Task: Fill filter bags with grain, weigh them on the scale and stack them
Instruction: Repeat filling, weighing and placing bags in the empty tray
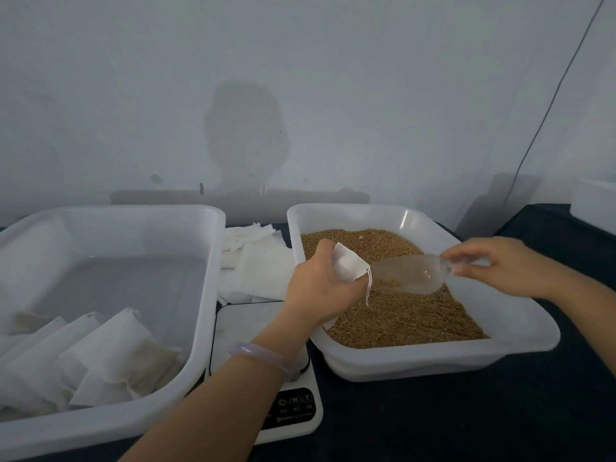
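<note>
**Two tubs, one scale, one bag held at the scoop**

I look at a table under a dark cloth point(433, 425), set against a plain grey-white wall point(300, 61). One thin cable point(546, 105) runs down this wall at the right.

On the cloth I count two white plastic tubs. The left tub point(215, 261) holds the filled bags point(116, 355), overlapped in its near left corner. The frame edge cuts them, so I cannot give an exact number. The right tub point(520, 345) holds the grain point(400, 318).

Between the tubs stands one white scale point(248, 331), partly hidden under the left forearm. Behind it lies a pile of empty bags point(256, 265), too overlapped to count.

The person's left hand point(320, 285), with one pale bracelet point(266, 360) on the wrist, has its fingers curled around one filter bag point(348, 265) above the grain. The bag's string point(368, 290) hangs down. The right hand point(500, 265) pinches the handle of one clear scoop point(413, 273), whose wide end is just beside the bag's mouth; a few grains lie inside it.

The labels on the scale buttons are too small to read, and a white box point(596, 201) at the right edge is cut off
</note>
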{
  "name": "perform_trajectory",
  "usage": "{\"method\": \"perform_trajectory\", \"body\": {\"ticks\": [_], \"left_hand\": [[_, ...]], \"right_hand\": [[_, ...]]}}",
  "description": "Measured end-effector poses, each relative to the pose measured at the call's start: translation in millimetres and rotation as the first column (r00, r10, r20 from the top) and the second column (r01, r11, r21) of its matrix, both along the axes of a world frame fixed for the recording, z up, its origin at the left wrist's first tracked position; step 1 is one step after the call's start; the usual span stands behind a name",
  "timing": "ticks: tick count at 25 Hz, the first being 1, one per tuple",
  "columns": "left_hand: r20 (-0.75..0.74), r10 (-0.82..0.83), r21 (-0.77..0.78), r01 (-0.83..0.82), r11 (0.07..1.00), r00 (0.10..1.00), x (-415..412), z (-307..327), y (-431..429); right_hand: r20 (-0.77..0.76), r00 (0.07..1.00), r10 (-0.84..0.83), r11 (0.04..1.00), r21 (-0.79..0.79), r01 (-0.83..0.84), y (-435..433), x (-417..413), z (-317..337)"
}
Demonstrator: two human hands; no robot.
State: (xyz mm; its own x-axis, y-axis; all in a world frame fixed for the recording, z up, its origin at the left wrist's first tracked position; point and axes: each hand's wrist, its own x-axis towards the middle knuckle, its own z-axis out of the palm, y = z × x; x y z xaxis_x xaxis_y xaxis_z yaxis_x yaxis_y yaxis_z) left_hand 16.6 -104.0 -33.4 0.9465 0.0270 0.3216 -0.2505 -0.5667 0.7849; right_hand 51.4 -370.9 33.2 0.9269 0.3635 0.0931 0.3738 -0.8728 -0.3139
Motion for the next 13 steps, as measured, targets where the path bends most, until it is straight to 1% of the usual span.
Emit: {"method": "perform_trajectory", "body": {"ticks": [4,7,9,13], "left_hand": [[-0.005,0.011,-0.021,-0.011,1.0,1.0,0,0,0],[-0.006,0.007,-0.032,-0.007,0.999,1.0,0,-1,0],[-0.004,0.009,-0.029,-0.009,1.0,1.0,0,-2,1],[-0.007,0.012,-0.017,-0.012,1.0,1.0,0,-2,0]], "right_hand": [[0.06,0.998,0.009,0.993,0.119,-0.016,1,4,19],[0.095,0.994,0.056,0.988,0.139,-0.069,7,4,29],[0.104,0.99,0.091,0.987,0.121,-0.103,13,3,35],[0.175,0.976,0.133,0.991,-0.016,-0.132,17,5,42]]}}
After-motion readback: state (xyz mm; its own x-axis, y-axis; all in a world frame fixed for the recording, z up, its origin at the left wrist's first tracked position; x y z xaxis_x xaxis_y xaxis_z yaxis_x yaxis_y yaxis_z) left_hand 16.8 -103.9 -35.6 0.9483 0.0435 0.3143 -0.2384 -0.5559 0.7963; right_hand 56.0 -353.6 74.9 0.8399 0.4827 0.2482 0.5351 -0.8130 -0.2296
